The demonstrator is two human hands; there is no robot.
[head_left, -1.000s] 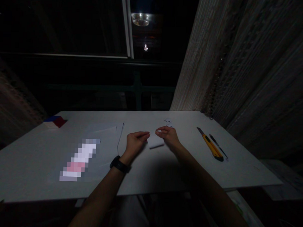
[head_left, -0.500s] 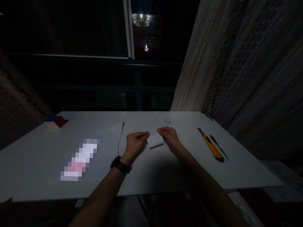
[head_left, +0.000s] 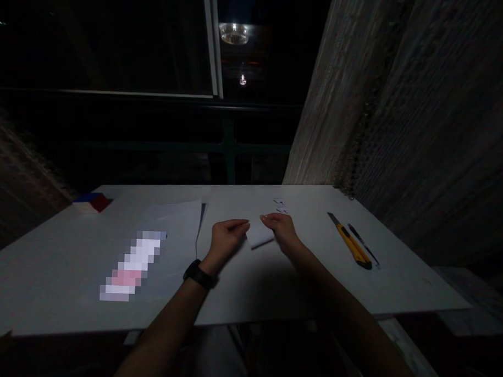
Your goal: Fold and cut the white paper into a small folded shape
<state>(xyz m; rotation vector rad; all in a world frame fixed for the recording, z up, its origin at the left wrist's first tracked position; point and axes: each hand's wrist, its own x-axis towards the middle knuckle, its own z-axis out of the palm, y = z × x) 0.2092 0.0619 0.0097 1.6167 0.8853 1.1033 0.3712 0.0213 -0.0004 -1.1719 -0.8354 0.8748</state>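
Note:
A small piece of white paper [head_left: 260, 235] is held above the middle of the table, its lower edge curled or folded. My left hand [head_left: 228, 236], with a dark band on the wrist, pinches its left side between thumb and fingers. On the other side my right hand [head_left: 281, 228] grips the upper right edge in the same way. Just beyond the right hand lie small paper pieces with dark marks [head_left: 280, 203]. Fingertips partly cover the paper's edges.
The white table [head_left: 239, 298] carries a yellow box cutter [head_left: 351, 242] with its blade out and a dark pen [head_left: 363, 243] at right. White sheets [head_left: 178, 224] lie at left beside a blurred patch. A blue, red and white block [head_left: 91, 202] sits far left.
The paper has tilted slightly, its lower right corner rising a little. Both hands have shifted only slightly and keep their hold.

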